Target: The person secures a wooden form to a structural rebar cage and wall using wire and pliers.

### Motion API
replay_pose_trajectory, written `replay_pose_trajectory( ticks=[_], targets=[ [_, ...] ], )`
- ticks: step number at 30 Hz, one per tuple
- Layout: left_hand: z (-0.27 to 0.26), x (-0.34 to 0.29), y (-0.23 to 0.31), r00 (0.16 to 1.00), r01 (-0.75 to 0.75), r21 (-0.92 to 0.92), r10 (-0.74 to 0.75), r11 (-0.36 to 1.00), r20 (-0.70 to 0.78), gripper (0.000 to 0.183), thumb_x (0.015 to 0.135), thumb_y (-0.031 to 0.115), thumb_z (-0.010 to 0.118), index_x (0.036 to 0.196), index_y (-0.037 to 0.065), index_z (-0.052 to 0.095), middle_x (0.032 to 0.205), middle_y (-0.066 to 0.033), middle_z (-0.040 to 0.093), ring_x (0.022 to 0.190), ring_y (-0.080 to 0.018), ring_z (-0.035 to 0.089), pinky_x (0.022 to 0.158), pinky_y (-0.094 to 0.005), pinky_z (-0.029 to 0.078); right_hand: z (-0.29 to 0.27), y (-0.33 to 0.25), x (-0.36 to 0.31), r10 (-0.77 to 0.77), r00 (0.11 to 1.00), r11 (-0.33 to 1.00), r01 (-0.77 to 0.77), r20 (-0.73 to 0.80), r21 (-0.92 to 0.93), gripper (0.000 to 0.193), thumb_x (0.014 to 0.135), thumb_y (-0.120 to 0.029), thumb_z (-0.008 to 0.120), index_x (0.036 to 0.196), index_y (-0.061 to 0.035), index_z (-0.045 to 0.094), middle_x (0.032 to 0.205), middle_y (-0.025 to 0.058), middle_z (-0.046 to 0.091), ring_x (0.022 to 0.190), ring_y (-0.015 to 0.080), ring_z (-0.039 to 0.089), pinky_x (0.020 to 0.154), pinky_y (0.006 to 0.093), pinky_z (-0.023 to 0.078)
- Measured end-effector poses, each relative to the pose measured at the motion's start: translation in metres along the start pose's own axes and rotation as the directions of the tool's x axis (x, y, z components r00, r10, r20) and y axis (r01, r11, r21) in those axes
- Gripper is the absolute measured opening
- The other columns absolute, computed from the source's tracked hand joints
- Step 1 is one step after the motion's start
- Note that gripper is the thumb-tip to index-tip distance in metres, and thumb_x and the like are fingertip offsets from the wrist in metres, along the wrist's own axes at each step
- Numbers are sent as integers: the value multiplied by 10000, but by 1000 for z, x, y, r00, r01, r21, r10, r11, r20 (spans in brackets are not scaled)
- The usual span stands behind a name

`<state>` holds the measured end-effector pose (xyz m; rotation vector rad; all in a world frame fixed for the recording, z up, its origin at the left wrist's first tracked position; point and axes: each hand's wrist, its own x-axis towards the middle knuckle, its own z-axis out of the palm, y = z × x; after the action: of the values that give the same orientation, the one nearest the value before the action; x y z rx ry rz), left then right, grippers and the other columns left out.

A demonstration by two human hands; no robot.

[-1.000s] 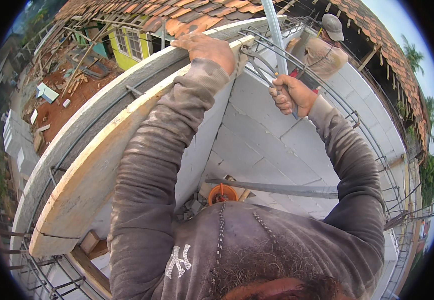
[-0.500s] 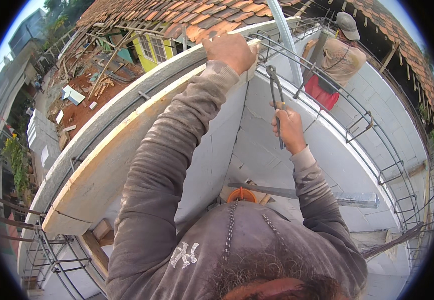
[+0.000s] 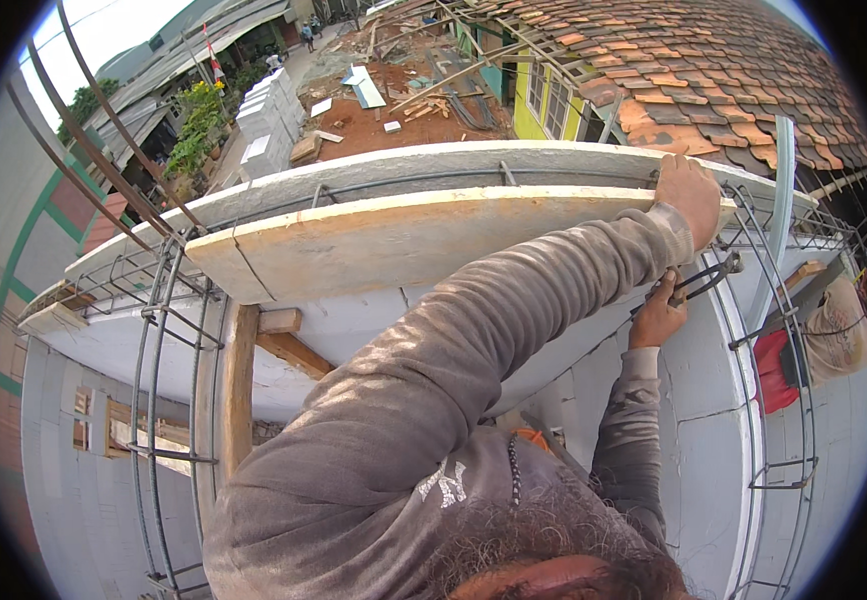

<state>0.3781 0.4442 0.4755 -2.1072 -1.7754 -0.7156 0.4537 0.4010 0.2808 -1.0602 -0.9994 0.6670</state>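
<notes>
My left hand [image 3: 689, 195] is closed over the top edge of a long formwork board [image 3: 434, 228], at its right end. Just below it, my right hand [image 3: 658, 315] grips a pair of dark tying pincers [image 3: 722, 272] by the handles. The pincers' head points right, beside the rebar cage [image 3: 769, 270] on the wall top. My left forearm crosses over the board and hides part of its lower edge. Behind this board stands a second grey board [image 3: 374, 172], with steel rebar [image 3: 404, 182] running between the two. A thin wire loops around the board's left end.
An upright rebar cage [image 3: 159, 350] and a wooden post [image 3: 239, 390] stand at the left. Bent bars [image 3: 84, 110] stick up there. Pale block wall [image 3: 699, 470] lies below me. A co-worker [image 3: 839, 330] is at the far right, near a metal channel [image 3: 784, 215]. Tiled roof [image 3: 694, 75] lies beyond.
My view has swung left, showing more of the board's left end. The pincers have tipped from upright to pointing right. My left hand stays on the board's end.
</notes>
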Motion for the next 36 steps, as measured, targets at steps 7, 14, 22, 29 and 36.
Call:
replay_pose_trajectory(
  ticks=[7, 14, 22, 29, 36],
  targets=[
    [1, -14, 5, 986, -75, 64, 83, 995, -144, 354, 892, 258, 709, 1160, 26, 716, 1119, -145, 730, 1132, -298, 643, 964, -435, 440, 1, 20, 12, -175, 985, 985, 175, 6, -4, 216, 1075, -151, 682, 1126, 59, 687, 1056, 78, 717, 951, 162, 653, 854, 345, 533],
    [18, -5, 4, 976, -42, 160, 75, 986, -204, 301, 907, 251, 685, 1119, 40, 714, 1073, -131, 728, 1092, -291, 648, 940, -443, 435, -5, 67, 24, -77, 997, 994, 79, -28, 79, 212, 1047, -140, 727, 1111, 62, 719, 1090, 115, 752, 980, 201, 683, 875, 366, 550],
    [18, -13, 0, 943, -78, 217, 143, 973, -302, 320, 874, 290, 713, 1069, 37, 703, 1023, -121, 707, 1026, -280, 641, 928, -429, 425, 2, 72, 45, -14, 994, 998, 20, -108, 57, 196, 1019, -124, 742, 1078, 61, 768, 985, 100, 765, 858, 177, 683, 770, 322, 543],
    [22, -17, -3, 922, -138, 309, 237, 941, -308, 358, 854, 330, 722, 1048, 30, 687, 1005, -128, 693, 1017, -295, 631, 923, -432, 423, -21, 46, 61, 38, 998, 997, -41, 48, 70, 94, 964, -48, 741, 919, 32, 762, 808, 32, 709, 682, 108, 600, 598, 280, 455],
    [33, -28, -6, 912, -154, 330, 263, 931, -316, 563, 868, 464, 714, 1175, -7, 682, 1178, -173, 672, 1192, -345, 577, 1063, -464, 357, -37, 31, 75, 5, 974, 986, 32, 225, -161, 157, 979, -90, 723, 891, 40, 736, 812, 41, 703, 715, 134, 603, 656, 321, 474]
  ],
)
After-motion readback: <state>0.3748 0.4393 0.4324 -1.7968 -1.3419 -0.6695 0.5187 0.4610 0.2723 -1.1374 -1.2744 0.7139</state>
